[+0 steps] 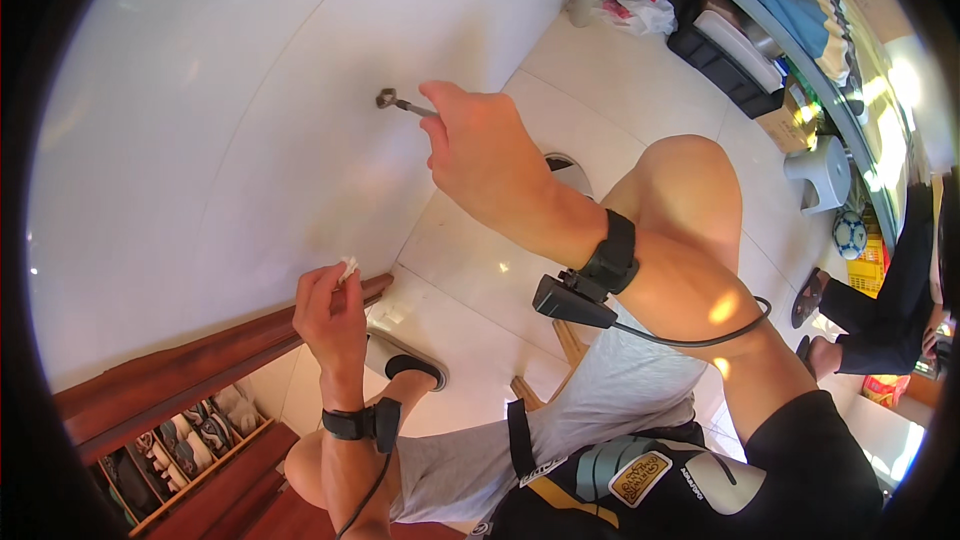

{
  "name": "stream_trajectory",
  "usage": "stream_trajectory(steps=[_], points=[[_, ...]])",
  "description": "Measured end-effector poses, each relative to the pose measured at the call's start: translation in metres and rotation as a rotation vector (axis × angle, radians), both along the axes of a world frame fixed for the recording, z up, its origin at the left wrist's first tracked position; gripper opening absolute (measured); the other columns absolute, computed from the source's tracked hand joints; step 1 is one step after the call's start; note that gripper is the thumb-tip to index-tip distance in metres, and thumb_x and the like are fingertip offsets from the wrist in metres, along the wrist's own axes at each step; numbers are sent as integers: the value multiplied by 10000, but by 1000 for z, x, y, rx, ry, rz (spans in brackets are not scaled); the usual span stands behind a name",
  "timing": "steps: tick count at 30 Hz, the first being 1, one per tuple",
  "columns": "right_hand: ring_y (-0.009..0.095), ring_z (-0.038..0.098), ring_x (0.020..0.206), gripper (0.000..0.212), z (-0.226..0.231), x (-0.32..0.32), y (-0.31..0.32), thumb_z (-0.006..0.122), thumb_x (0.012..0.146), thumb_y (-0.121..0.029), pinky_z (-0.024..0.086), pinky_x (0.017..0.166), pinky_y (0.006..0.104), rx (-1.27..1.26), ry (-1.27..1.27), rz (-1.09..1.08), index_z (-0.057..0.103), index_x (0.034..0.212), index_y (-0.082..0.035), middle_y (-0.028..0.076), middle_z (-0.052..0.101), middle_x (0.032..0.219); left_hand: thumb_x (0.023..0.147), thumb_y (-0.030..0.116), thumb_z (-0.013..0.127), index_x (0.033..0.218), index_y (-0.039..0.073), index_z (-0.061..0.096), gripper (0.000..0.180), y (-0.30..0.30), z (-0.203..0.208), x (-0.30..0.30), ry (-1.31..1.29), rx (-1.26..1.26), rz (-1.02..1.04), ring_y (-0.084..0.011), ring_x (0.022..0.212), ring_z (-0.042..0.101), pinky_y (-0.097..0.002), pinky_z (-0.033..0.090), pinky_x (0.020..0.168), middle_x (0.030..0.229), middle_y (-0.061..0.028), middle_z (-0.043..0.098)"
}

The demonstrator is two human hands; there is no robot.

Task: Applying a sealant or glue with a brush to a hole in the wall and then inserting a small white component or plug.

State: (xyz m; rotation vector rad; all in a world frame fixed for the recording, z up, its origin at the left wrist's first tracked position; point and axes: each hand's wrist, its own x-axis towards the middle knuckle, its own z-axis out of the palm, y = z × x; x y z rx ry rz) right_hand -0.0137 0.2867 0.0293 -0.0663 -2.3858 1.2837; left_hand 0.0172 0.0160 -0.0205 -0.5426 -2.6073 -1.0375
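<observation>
My right hand [490, 150] is closed around a slim metal tool [412, 108], with most of its handle hidden in the fingers. Its dark, rounded head is at the white wall [270, 110]; whether it touches the surface or grips a small fitting there, I cannot tell. Lower and to the left, my left hand [330, 325] pinches a small crumpled white piece [348, 268], perhaps tissue, between thumb and fingertips. That hand is close to the wall, above a reddish-brown wooden edge [220, 350].
A wooden drawer with divided compartments [180, 455] lies open at lower left. Under a bed frame [790, 30] are a black bin [715, 65] and a cardboard box [788, 120]. A grey stool [822, 175] and a ball [849, 235] stand near another person's dark-trousered legs [880, 325].
</observation>
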Motion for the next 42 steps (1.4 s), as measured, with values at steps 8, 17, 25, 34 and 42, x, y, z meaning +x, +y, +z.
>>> stream_trajectory(steps=[8, 17, 25, 34, 42], points=[[328, 662, 550, 242, 0, -2, 5, 604, 923, -28, 513, 541, 391, -3, 69, -59, 614, 1149, 58, 219, 650, 695, 842, -59, 744, 1022, 3, 717, 192, 4, -2, 0, -42, 25, -8, -152, 724, 681, -257, 584, 595, 990, -91, 655], [451, 637, 730, 49, 23, -1, 20, 571, 875, 51, 508, 622, 488, -68, 33, -85, 569, 912, 83, 274, 635, 750, 838, -59, 749, 1014, 3, 710, 191, 4, -2, -1, -2, 28, -20, -152, 712, 668, -256, 568, 587, 980, -94, 651], [424, 636, 657, 259, 28, -7, 18, 601, 917, -11, 500, 608, 428, -162, 66, -261, 592, 1156, 87, 265, 633, 732, 843, -62, 740, 1015, -11, 704, 183, 0, -1, -2, -6, 8, 36, -173, 777, 674, -271, 581, 606, 986, -100, 649], [410, 647, 625, 161, 22, -25, 33, 630, 898, -13, 506, 515, 435, -136, 106, -313, 500, 934, 74, 247, 608, 662, 864, -56, 720, 1030, -22, 700, 170, -12, 1, -7, 85, 3, 160, -181, 800, 670, -272, 587, 615, 1001, -103, 647], [428, 633, 612, 111, 7, -39, 46, 623, 823, 43, 525, 540, 417, 334, -56, -273, 533, 876, 80, 250, 601, 649, 869, -48, 715, 1035, -15, 701, 170, -10, 4, -9, 80, 0, 200, -175, 823, 662, -259, 584, 602, 999, -96, 646]])
